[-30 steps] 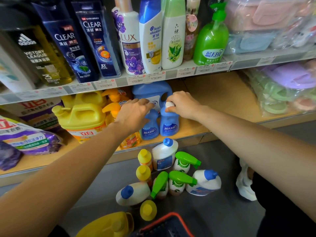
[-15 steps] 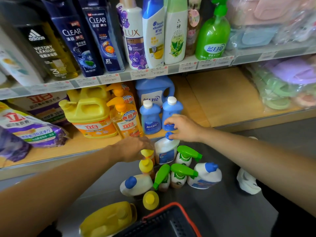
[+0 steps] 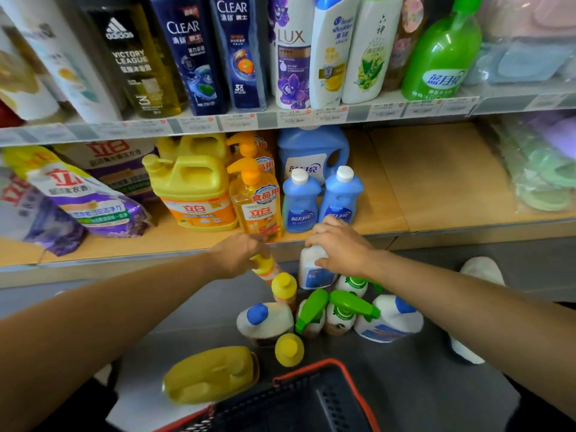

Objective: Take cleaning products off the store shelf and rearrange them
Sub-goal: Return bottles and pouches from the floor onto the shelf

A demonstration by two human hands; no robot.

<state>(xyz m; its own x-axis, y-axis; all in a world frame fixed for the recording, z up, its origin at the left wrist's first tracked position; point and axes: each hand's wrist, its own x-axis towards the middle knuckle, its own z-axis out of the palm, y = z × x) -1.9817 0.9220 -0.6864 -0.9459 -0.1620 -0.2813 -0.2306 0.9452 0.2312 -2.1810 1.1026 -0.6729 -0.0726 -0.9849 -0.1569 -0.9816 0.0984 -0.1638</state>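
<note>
My left hand (image 3: 238,254) grips the top of a yellow-capped bottle (image 3: 265,268) standing on the floor. My right hand (image 3: 338,244) grips the top of a white bottle with a blue label (image 3: 313,272) beside it; its cap is hidden under my fingers. Two small blue bottles with white caps (image 3: 300,202) stand at the front of the lower shelf (image 3: 436,188), just above my right hand. On the floor below lie and stand green-trigger spray bottles (image 3: 341,310), white bottles with blue caps (image 3: 265,319) and more yellow-capped bottles (image 3: 283,288).
On the lower shelf are yellow detergent jugs (image 3: 193,188), orange pump bottles (image 3: 258,201), a big blue jug (image 3: 311,151) and purple bags (image 3: 84,201). Shampoo bottles (image 3: 193,54) fill the upper shelf. A yellow jug (image 3: 212,374) lies by a black, red-rimmed basket (image 3: 311,400). White shoes (image 3: 481,269) stand at right.
Both hands left the two blue bottles on the shelf and came down to the floor group. Now the left grips a yellow-capped bottle and the right grips a white bottle.
</note>
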